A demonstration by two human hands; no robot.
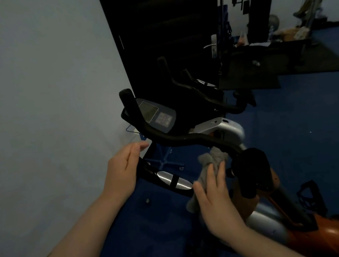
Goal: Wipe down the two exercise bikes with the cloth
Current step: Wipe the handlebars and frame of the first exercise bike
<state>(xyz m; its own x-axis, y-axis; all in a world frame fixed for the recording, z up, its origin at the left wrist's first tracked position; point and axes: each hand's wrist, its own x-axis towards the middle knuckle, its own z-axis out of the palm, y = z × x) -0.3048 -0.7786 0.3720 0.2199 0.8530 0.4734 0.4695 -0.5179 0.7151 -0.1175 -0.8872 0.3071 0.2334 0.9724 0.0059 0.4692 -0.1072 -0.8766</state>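
Near bike (187, 139) handlebar mid-wipe | my right hand (213, 199) grasps cloth (207, 166) | left hand (122, 168) released at 9 o'clock | far bike (202, 90) at 12 probably left

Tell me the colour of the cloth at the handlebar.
Grey; the crumpled grey cloth shows in the head view.

Both forearms are seen bare to the wrists; no rings or watch are worn on the left hand (124, 168) or right hand (213, 199).
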